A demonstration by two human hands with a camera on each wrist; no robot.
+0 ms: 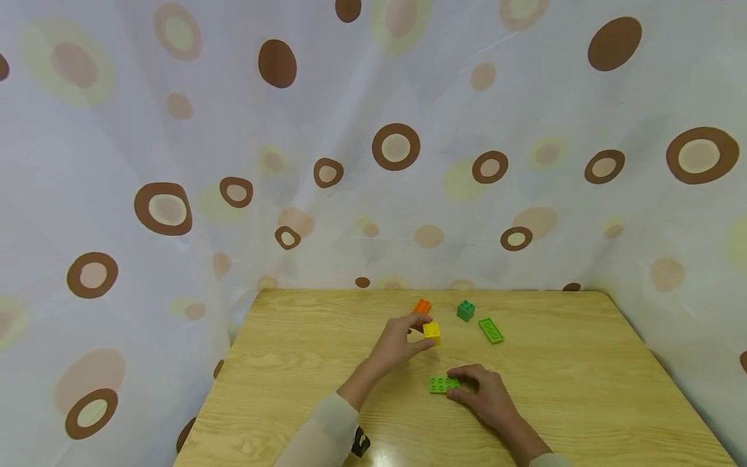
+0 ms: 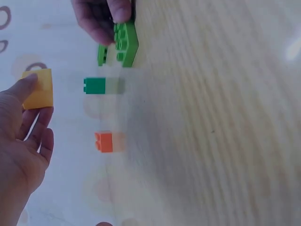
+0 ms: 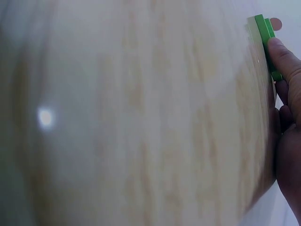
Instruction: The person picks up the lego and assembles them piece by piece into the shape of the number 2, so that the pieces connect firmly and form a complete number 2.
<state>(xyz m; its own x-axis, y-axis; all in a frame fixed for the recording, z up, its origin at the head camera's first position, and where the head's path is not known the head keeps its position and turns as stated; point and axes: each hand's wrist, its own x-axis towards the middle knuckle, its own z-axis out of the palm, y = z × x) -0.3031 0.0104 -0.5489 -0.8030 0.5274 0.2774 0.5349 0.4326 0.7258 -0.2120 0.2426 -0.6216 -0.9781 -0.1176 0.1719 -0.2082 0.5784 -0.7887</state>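
My left hand (image 1: 392, 345) pinches a yellow toy building brick (image 1: 432, 333) between thumb and fingers, raised above the table. In the left wrist view the same yellow brick (image 2: 44, 89) shows a smooth side. Nearer the front, my right hand (image 1: 487, 394) grips the right end of a lime-green building brick (image 1: 438, 385) with two rows of studs, its thumb and a finger on opposite long sides. This green brick (image 3: 262, 35) appears at the upper right of the right wrist view, the thumb against it. Its right end is partly hidden by the fingers.
Beyond the hands on the wooden table (image 1: 280, 363) lie an orange brick (image 1: 423, 305), partly behind the left hand, a dark green brick (image 1: 465, 311) and a thin lime-green piece (image 1: 491, 331). A small black object (image 1: 361, 442) shows beside the left sleeve. Dotted curtain (image 1: 350, 194) surrounds the table's back and sides.
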